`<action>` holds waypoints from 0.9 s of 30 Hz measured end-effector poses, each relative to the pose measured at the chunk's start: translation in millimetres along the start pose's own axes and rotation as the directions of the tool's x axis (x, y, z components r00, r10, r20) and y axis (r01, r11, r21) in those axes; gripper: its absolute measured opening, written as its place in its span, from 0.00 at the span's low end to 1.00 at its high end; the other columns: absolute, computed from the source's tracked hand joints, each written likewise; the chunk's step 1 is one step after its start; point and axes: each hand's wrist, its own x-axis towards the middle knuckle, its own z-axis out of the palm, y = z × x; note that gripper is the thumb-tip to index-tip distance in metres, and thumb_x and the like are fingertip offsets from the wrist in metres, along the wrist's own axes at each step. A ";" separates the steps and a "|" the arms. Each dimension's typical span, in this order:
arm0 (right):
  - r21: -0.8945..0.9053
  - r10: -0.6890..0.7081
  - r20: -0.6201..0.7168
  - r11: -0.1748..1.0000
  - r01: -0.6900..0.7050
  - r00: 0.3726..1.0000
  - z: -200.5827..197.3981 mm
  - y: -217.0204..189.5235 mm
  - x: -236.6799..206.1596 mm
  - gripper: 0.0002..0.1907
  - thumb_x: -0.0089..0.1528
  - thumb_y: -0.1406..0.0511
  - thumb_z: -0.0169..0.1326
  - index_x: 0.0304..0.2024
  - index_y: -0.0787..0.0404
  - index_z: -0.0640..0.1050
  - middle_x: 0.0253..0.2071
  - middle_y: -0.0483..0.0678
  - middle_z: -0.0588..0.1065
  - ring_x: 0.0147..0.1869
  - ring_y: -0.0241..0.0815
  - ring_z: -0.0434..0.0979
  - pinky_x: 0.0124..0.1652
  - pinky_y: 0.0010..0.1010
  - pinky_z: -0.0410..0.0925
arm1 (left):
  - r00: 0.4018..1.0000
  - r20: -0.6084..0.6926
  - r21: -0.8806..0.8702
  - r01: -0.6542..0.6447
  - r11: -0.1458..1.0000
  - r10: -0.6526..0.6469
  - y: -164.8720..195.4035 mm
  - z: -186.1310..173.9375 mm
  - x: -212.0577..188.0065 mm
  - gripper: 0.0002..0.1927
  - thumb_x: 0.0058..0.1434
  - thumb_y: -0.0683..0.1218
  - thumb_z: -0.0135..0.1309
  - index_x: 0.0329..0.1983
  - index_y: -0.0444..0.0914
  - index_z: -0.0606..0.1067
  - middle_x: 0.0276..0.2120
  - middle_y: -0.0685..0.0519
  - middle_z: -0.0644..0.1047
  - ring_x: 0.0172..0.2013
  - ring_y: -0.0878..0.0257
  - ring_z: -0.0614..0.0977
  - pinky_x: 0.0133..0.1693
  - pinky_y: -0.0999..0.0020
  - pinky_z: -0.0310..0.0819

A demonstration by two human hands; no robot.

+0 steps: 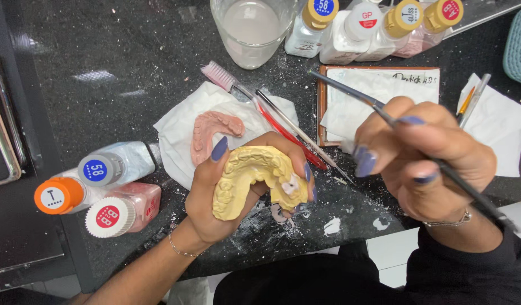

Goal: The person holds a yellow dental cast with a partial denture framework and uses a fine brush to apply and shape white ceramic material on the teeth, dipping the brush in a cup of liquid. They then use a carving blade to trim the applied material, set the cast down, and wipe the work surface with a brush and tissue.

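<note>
Resting in the left hand (pixel 215 197), a yellow dental cast (pixel 255 178) is held above the black worktop (pixel 119 56), fingers curled around its arch. One tooth carries a white build-up (pixel 290 183); the other teeth look bare, so the layering seems only begun. The right hand (pixel 424 164) pinches a thin brush (pixel 379 104) between closed fingers, its tip raised away from the cast. A pink cast (pixel 212 133) lies on tissue (pixel 176 135) behind, bottles (pixel 96 189) to the left.
</note>
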 end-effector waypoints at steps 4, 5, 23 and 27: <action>-0.037 -0.096 0.008 0.995 0.097 0.995 -9.6 3.3 -4.8 0.17 0.71 0.55 0.48 0.49 0.62 0.74 0.40 0.46 0.71 0.35 0.34 0.74 0.35 0.29 0.72 | 0.998 0.050 -0.003 0.027 1.000 -0.027 -0.2 -1.1 -1.4 0.46 0.67 0.75 0.33 0.55 0.27 0.71 0.44 0.38 0.77 0.46 0.54 0.81 0.46 0.64 0.75; -0.044 -0.089 -0.001 0.995 0.089 0.996 -12.1 2.5 -8.0 0.15 0.72 0.55 0.48 0.48 0.60 0.74 0.40 0.46 0.70 0.34 0.34 0.73 0.35 0.28 0.72 | 0.998 0.053 -0.005 0.034 0.999 -0.033 0.4 -0.2 -0.9 0.46 0.67 0.75 0.33 0.55 0.27 0.71 0.44 0.38 0.77 0.46 0.54 0.81 0.47 0.64 0.75; -0.197 0.324 -0.241 0.907 -0.373 0.915 47.0 5.4 -135.1 0.09 0.73 0.67 0.49 0.44 0.69 0.77 0.39 0.53 0.76 0.37 0.38 0.74 0.39 0.25 0.69 | 0.991 -0.117 0.014 -0.058 0.998 0.059 2.5 -2.2 9.2 0.42 0.69 0.69 0.28 0.55 0.26 0.70 0.38 0.33 0.77 0.35 0.54 0.77 0.37 0.63 0.71; -0.283 0.264 -0.191 0.907 -0.311 0.945 47.8 6.6 -134.6 0.09 0.74 0.67 0.49 0.44 0.68 0.77 0.38 0.53 0.76 0.37 0.39 0.76 0.39 0.26 0.70 | 0.991 -0.123 0.018 -0.045 0.999 0.047 2.3 -5.7 10.5 0.42 0.70 0.69 0.29 0.54 0.26 0.69 0.40 0.32 0.77 0.34 0.54 0.77 0.36 0.63 0.72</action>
